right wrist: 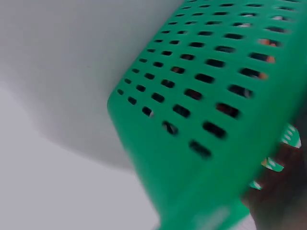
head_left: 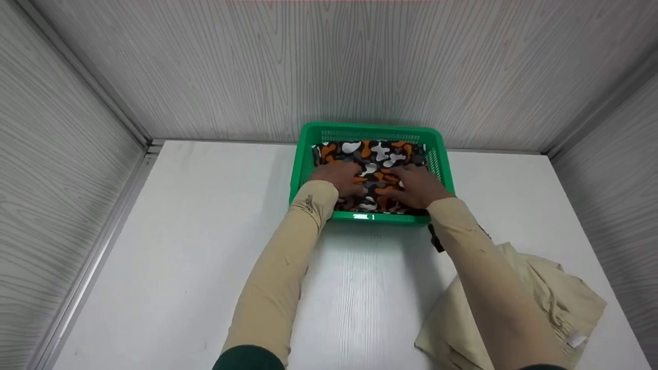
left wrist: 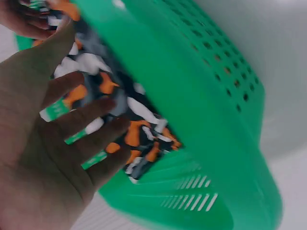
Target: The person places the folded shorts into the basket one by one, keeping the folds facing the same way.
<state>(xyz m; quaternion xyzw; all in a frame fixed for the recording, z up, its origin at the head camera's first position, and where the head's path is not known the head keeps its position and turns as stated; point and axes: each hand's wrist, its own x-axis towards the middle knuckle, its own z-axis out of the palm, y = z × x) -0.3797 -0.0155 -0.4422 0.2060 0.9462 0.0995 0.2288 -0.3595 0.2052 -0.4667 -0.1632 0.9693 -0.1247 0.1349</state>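
Observation:
A folded camouflage-print cloth (head_left: 380,150) in black, orange, white and grey lies inside a green plastic basket (head_left: 364,217). My left hand (head_left: 338,176) rests on the left part of the cloth. In the left wrist view the same hand (left wrist: 53,148) shows its fingers extended and spread over the cloth (left wrist: 139,134). Across from it, my right hand (head_left: 419,186) reaches over the basket's right side, fingers spread on the cloth. The right wrist view mostly shows the basket's slotted wall (right wrist: 192,96), with the right hand (right wrist: 283,187) dark at the edge.
A crumpled beige garment (head_left: 545,293) with a small white tag lies at the front right, partly under my right forearm. The basket stands on a white table (head_left: 205,231), near the back panel (head_left: 329,67). Wood-grain panels also rise on the left and right.

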